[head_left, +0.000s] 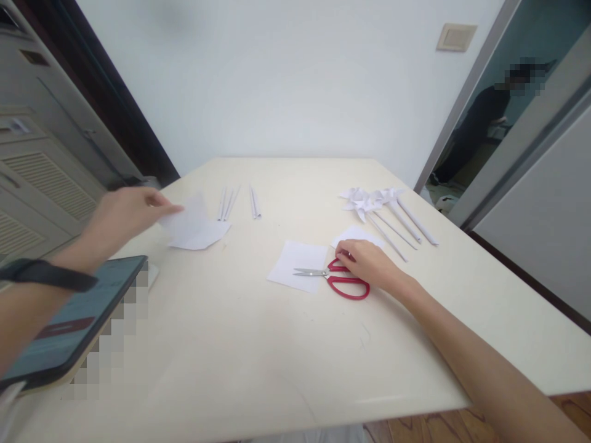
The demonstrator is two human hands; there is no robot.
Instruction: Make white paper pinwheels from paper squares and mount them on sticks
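Over the left part of the table, my left hand [133,209] pinches the corner of a thin white sheet of paper [196,231], which is partly lifted and blurred. My right hand [369,261] is closed at the upper loop of a pair of scissors [348,296] with red handles, covering part of that loop. The blades are slightly apart and point left over a white paper square [290,264]. Another piece of white paper [357,232] lies just beyond my right hand, partly hidden by it.
Rolled paper sticks [225,204] and a second group [255,203] lie farther back. White paper pinwheels [362,202] with paper sticks [415,218] lie at the right. A tablet [87,314] is at the left edge. A person [480,123] is beyond the doorway.
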